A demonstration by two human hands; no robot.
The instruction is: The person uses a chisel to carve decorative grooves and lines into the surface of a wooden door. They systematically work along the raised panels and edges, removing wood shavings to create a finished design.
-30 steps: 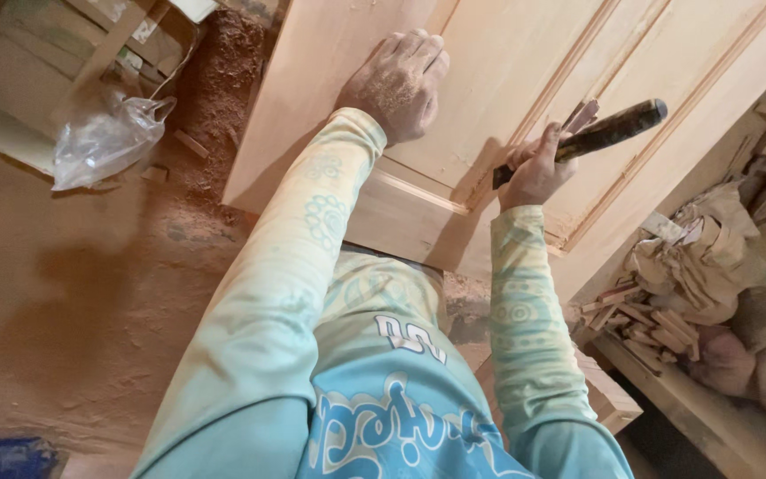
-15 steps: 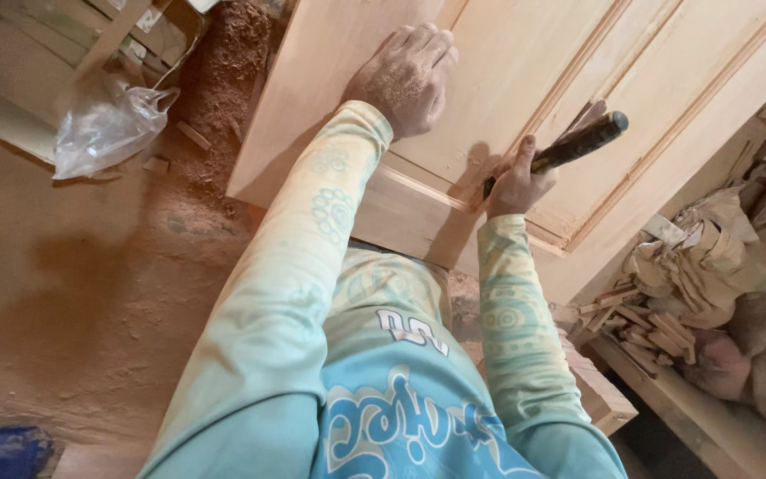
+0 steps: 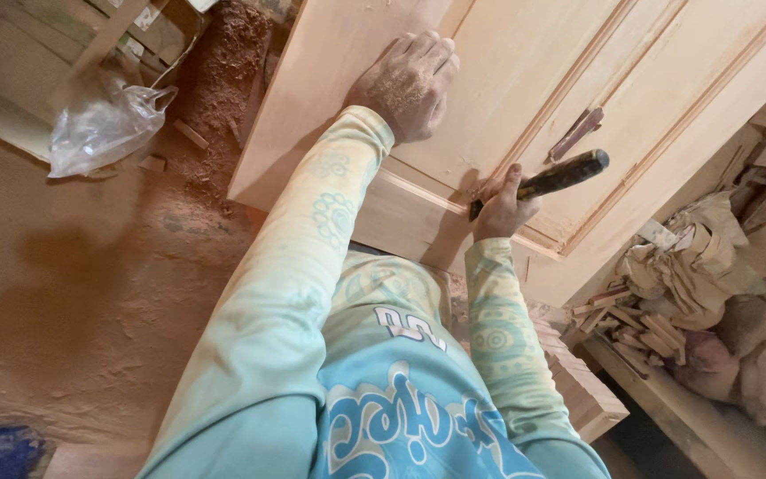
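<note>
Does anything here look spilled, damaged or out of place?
Yes. Reddish sawdust lies heaped on the floor beside the pale wooden door panel, and offcuts are scattered at its right. The panel itself shows no damage.

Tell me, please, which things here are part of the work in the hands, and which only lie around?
In use:
- wooden door panel, under the left hand
- dark-handled chisel, in the right hand

Lying about:
- clear plastic bag
- sawdust heap
- wood offcuts
- second tool on the panel
</note>
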